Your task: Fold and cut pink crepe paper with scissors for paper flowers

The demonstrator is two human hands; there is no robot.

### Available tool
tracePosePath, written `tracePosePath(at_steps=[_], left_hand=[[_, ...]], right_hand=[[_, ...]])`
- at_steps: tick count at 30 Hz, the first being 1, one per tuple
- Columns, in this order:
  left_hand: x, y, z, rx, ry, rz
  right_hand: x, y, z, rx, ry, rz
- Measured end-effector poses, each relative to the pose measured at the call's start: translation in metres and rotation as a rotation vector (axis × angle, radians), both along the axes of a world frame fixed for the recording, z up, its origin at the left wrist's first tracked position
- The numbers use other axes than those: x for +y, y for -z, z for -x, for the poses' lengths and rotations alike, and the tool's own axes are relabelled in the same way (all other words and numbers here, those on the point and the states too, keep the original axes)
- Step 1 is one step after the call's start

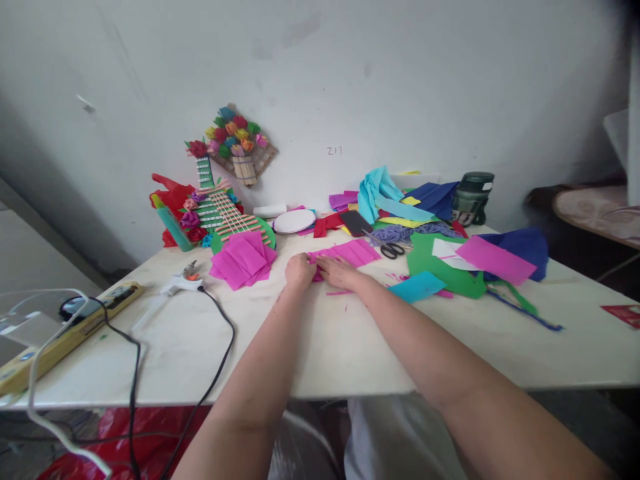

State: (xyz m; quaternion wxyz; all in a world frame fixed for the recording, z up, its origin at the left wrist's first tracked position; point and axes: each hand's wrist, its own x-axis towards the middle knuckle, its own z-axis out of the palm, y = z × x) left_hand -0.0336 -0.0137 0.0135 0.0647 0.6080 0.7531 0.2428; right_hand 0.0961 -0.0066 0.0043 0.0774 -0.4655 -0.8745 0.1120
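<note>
My left hand [300,271] is closed at the left end of a strip of pink crepe paper [356,252] lying on the table, its fingers curled and pinching the edge. My right hand [337,269] lies on the same strip just to the right, fingers stretched out toward the left hand and pressing on the paper. Parts of the strip are hidden under both hands. A stack of pink paper squares [244,260] sits left of my hands. Black-handled scissors [392,251] rest beyond the strip's right end, and thin pink scraps [340,293] lie close to my right wrist.
Behind the squares stands a green guitar-shaped craft [225,213]; a glue bottle [173,225] is beside it. Coloured papers [425,257] and a dark phone [356,223] lie right and back, near a green flask [473,199]. A glue gun [183,284] and power strip [75,337] occupy the left.
</note>
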Motion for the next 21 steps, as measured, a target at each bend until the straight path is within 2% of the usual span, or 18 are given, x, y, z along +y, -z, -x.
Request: tracePosePath(at_steps=[6,11,21], left_hand=[[-0.0087,-0.0086,0.0037,0.190,-0.119,-0.035],[-0.0104,-0.0089,0.0069,0.232,-0.103,0.030],[-0.0081,-0.0066,0.0014,0.188,-0.045,0.093]], right_hand=[[0.0009,-0.0002,-0.0004,-0.009,-0.010,0.014],[0.0020,0.0015,-0.0004,-0.001,0.005,0.043],[0.0022,0.0040,-0.0006,-0.006,0.006,0.021]])
